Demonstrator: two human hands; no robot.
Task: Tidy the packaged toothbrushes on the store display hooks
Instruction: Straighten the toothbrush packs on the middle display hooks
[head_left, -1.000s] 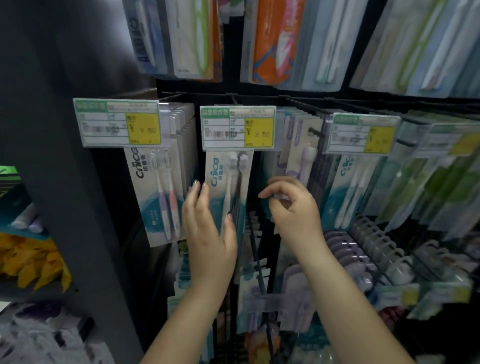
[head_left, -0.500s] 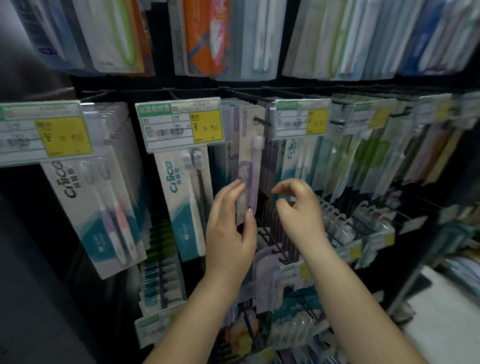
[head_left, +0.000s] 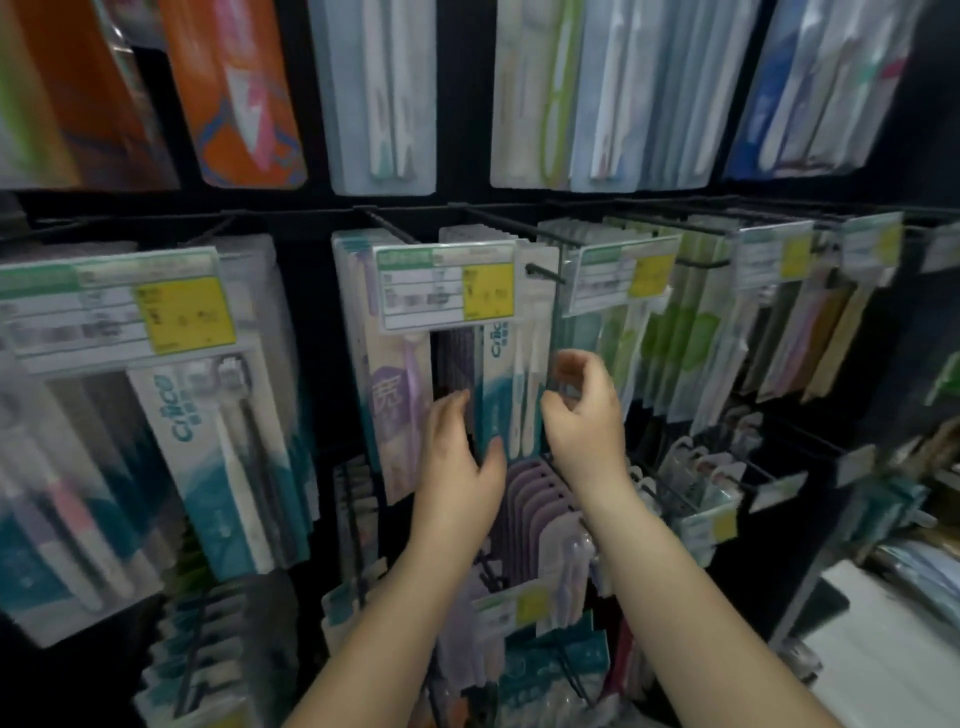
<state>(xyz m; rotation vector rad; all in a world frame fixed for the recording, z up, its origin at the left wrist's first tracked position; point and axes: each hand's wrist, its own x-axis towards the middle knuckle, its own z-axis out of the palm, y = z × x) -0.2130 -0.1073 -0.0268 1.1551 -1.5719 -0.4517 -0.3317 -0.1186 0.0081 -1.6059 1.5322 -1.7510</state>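
Toothbrush packs (head_left: 511, 387) in teal and white hang from the centre hook (head_left: 543, 273) of the middle row, just behind the price tag (head_left: 447, 286), and that is where we are working. Our left hand (head_left: 457, 457) has its fingers fairly straight along the left edge of the front pack, thumb spread across its lower face, so it steadies the pack more than grips it. Our right hand (head_left: 584, 410) is at the pack's right edge with fingers curled. It looks like a pinch on the edge of the packaging, but blur keeps us from saying for certain that it holds anything.

To our left, the purple pack (head_left: 397, 400) and the big twin-brush packs (head_left: 223, 457) hang squarely enough, so we judge that side as needing little. The centre stack is mid-adjustment: the front pack hangs roughly upright between our hands, and we cannot tell whether those behind it are aligned.

To the right, the green packs (head_left: 675, 338) and the pale ones beyond them fan out at slightly different angles, and the lower hooks carry small packs (head_left: 701, 467) that look loose. We would put the task well short of finished, with this hook under way and the right side and lower rows left.
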